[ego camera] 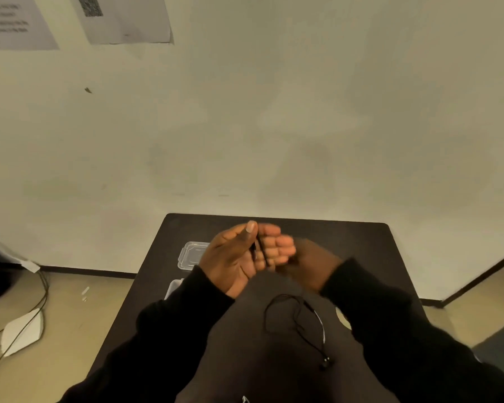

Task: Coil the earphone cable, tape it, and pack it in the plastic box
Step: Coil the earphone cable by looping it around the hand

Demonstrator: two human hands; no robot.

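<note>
My left hand [239,257] is raised palm up over the dark table [361,242], with black earphone cable turns [259,249] lying across its curled fingers under the thumb. My right hand [312,264] is blurred just to the right of it, back toward me, and holds the cable where it leaves the left hand. The loose remainder of the earphone cable [297,321] hangs down in a loop above the table, ending in the earbuds [324,363]. A clear plastic box [191,255] sits on the table behind my left hand, partly hidden by it.
A second clear plastic piece [173,287], perhaps the lid, peeks out by my left sleeve. A pale round object [343,318] shows beside my right sleeve. On the floor at left lie a white sheet [22,331] and a dark cord [42,289]. The wall stands close behind the table.
</note>
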